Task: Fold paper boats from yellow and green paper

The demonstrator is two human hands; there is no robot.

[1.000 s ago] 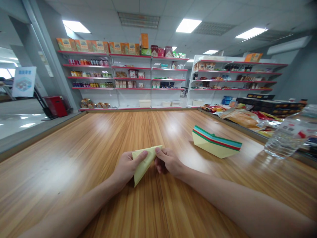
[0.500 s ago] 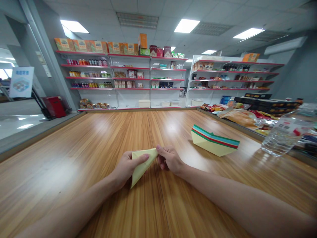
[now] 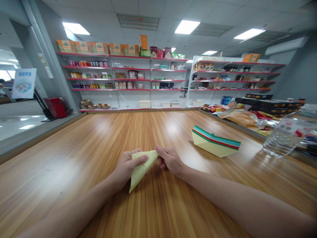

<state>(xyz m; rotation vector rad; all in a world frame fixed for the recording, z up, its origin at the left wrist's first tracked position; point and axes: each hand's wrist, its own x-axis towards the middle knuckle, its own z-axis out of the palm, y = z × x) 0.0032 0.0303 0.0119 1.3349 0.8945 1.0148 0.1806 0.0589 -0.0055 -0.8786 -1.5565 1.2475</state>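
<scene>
Well inside the table edge, both hands hold folded paper.

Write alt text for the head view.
A person's left hand and right hand hold a folded pale yellow paper at a wood-grain table. A striped paper boat and clear plastic bottle are to the right; stocked shelves line the background.
</scene>
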